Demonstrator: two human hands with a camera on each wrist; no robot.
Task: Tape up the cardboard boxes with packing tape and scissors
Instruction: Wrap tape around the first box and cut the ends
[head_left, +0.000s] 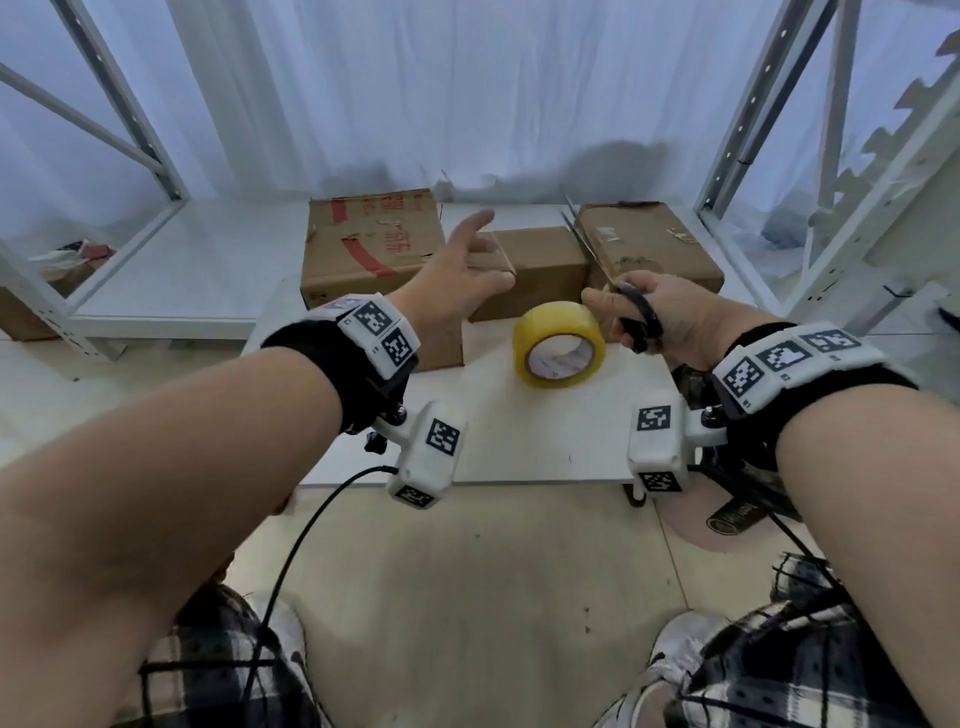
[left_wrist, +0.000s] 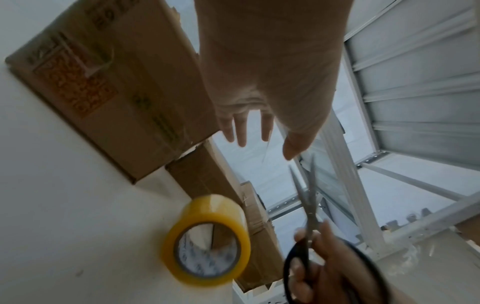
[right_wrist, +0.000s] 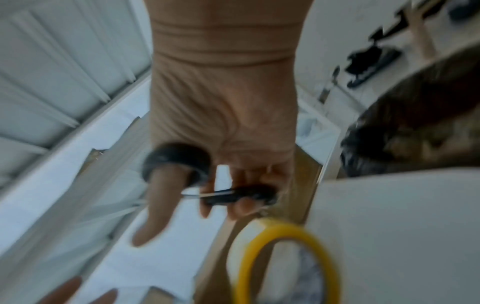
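Left hand (head_left: 457, 270): yours is raised over the boxes, fingers spread and relaxed; a clear tape strip (head_left: 491, 254) seems to cling to the fingertips, too faint to be sure
Right hand (head_left: 660, 317): your thumb and fingers are curled through the black loops of the scissors (head_left: 613, 275), blades parted and pointing up and away
Roll (head_left: 558, 345): yellow, standing on edge on the tabletop (head_left: 545, 441), just beside your right hand and in front of the middle box (head_left: 540, 265)
Boxes: three in a row at the far edge; left box (head_left: 374, 244) largest, with red print; right box (head_left: 649, 244) behind the blades
Handling, strip: likely light, limp and sticky; it will fold onto itself, so pinch it by the ends and keep it taut
Handling, roll: stiff and light, prone to rolling as it stands; take it through the core
Handling, boxes: stiff card, flaps may spring; press down beside the seam
Risk: open blades are near your left fingers
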